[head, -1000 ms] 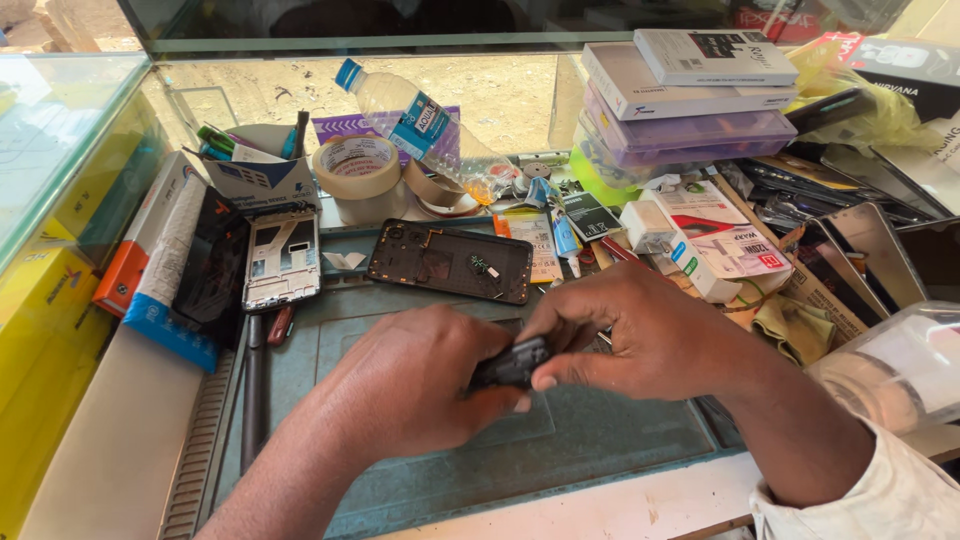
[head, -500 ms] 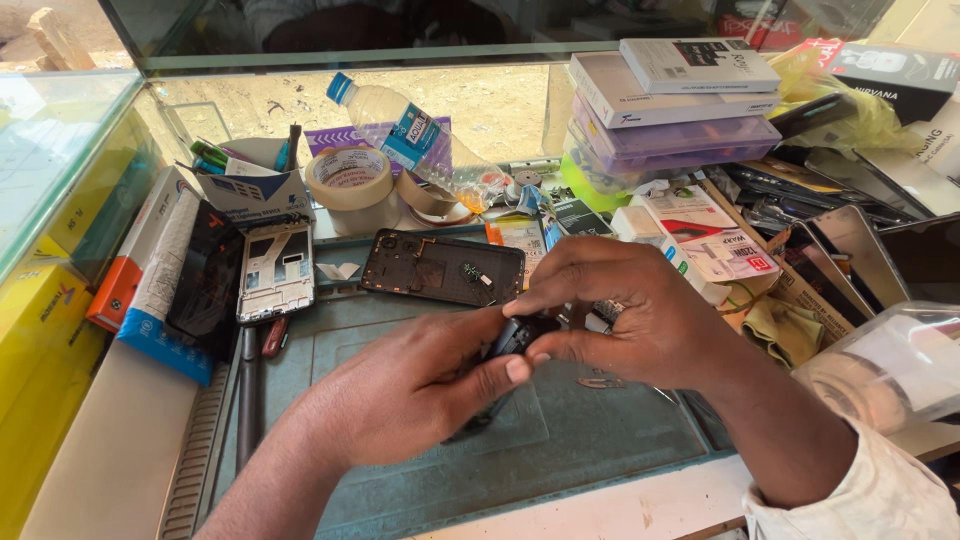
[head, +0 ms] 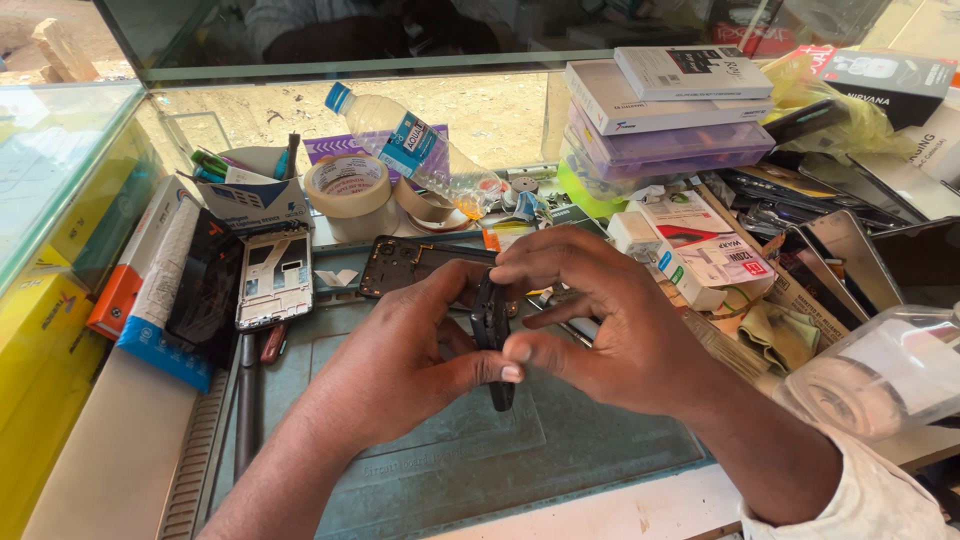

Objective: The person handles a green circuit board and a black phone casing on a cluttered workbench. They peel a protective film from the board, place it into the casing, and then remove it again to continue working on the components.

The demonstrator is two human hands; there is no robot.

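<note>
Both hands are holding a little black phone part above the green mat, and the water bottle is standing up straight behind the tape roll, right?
Not quite. The water bottle isn't standing; the head view shows it lying tilted. The rest holds: the left hand and right hand hold a black phone part above the green mat, the bottle behind the tape roll.

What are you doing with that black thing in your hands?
A person sits at a crowded bench and holds a small black part upright between both hands. The left hand grips it from one side, and the right hand pinches it from the other, above a green work mat. An opened phone frame lies just behind, near a roll of tape and a plastic bottle.
</note>
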